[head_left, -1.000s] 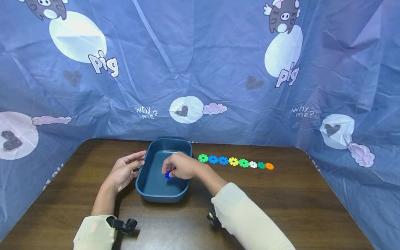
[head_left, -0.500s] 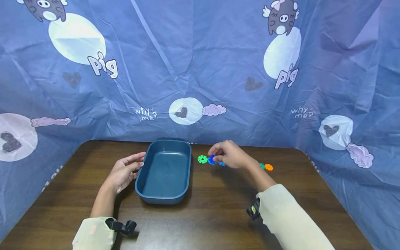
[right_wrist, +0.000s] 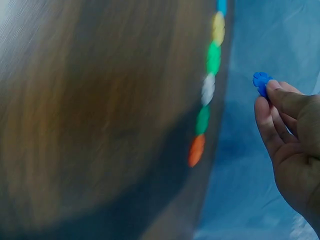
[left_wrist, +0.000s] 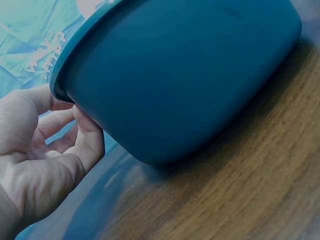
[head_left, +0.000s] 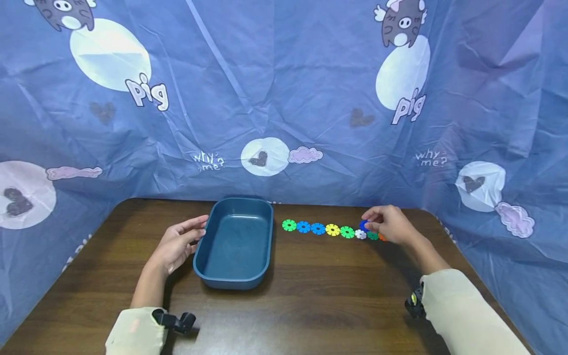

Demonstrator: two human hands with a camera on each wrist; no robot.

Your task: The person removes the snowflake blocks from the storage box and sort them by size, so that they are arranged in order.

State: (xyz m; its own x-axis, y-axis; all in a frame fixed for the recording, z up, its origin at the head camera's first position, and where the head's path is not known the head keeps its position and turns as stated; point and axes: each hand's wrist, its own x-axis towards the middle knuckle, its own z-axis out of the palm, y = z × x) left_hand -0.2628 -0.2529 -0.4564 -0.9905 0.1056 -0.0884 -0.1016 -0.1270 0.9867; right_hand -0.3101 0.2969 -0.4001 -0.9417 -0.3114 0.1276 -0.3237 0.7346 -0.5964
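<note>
Between the thumb and fingers of my right hand (head_left: 392, 227) is a dark blue notched plastic disc (right_wrist: 261, 83), a snowflake-shaped building piece. The hand holds it above the right part of a row of similar discs on the table. From left to right the row has a green disc (head_left: 289, 225), two blue ones, a yellow disc (head_left: 332, 230), a green one, a white disc (head_left: 361, 234), a dark green one and an orange disc (right_wrist: 197, 150). My left hand (head_left: 177, 245) touches the left side of a dark teal plastic bin (left_wrist: 175, 85), its fingertips against the outer wall below the rim.
The bin's inside floor (head_left: 232, 246) shows bare in the head view. A brown wooden table (head_left: 310, 305) carries everything. Blue printed cloth (head_left: 275, 108) hangs close behind its back edge and along the sides.
My right hand has come out of the bin with the dark blue disc and moved right along the row to its right end. The left hand and the bin stay put.
</note>
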